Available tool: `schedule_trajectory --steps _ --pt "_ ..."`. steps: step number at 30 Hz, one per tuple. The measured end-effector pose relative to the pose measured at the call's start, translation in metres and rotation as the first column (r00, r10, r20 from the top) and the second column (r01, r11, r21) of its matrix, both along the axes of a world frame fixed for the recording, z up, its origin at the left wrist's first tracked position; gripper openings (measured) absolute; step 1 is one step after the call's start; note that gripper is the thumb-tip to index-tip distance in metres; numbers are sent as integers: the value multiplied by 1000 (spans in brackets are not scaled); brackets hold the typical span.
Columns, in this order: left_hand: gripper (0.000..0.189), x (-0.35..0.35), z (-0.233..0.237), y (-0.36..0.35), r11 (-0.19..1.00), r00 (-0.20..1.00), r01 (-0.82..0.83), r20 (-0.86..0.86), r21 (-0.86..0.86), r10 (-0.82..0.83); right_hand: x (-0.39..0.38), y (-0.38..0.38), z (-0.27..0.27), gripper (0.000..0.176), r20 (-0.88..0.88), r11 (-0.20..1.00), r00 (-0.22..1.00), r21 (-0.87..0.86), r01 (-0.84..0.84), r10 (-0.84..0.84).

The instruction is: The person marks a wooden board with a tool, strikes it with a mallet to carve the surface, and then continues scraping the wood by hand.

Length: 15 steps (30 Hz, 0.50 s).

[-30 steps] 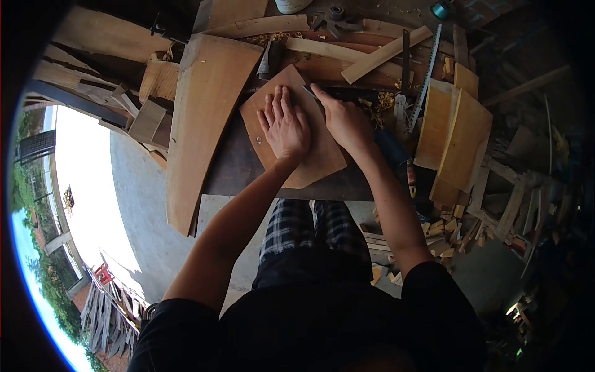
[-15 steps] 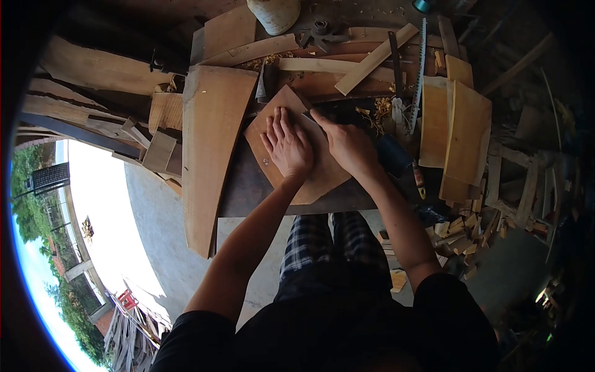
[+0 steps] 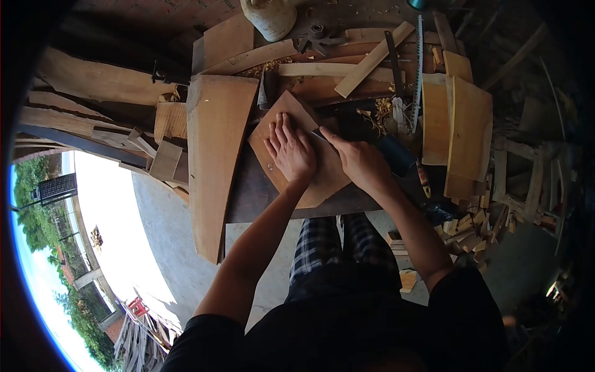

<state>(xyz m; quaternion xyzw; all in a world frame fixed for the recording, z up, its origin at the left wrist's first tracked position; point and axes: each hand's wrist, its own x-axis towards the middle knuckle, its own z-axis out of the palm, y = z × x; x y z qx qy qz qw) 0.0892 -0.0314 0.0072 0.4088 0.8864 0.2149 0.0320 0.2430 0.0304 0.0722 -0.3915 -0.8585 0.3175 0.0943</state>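
- Open-sided woodworking workshop.
- Long curved brown wooden planks (image 3: 214, 161) and pale wooden offcut blocks (image 3: 466, 227) surround a dark workbench (image 3: 248, 193).
- Toothed metal saw blade (image 3: 417, 68); curly yellow wood shavings (image 3: 379, 115).

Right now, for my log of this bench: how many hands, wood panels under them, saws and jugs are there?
Hands: 2, the left hand and the right hand
Panels: 1, the wood panel under both hands
Saws: 1, the saw
Jugs: 1, the jug
Total: 5

Jug (image 3: 271, 17) cut by top edge, tool (image 3: 318, 133) in right hand (image 3: 361, 163) indistinct
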Motion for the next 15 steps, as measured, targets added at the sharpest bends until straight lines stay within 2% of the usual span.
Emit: schedule_trajectory --steps 1,2,3,7,9,12,15 --pt "54 2 -2 -1 1000 1000 -4 13 0 4 3 -3 -4 51 -66 1000 998 -22 15 -17" --pt "55 3 1 -2 1000 1000 0 3 -20 0 -3 1 3 50 36 998 999 -67 16 -14" --pt "55 5 0 -5 1000 1000 2 8 -31 -2 -11 5 -2 50 41 997 999 -78 19 -16" --pt "55 1 3 -2 1000 1000 4 5 -13 -4 -22 19 -11 50 -52 996 996 39 76 -74" --pt "54 1 1 0 1000 1000 4 20 -15 -4 -5 5 6 50 40 1000 999 1 -19 19" --pt "55 3 4 -1 1000 1000 -5 11 -22 5 -11 6 0 52 -21 999 1000 30 24 -23" --pt "55 2 1 -1 1000 1000 8 -5 -2 -8 -10 10 -4 52 17 999 1000 50 0 -1"
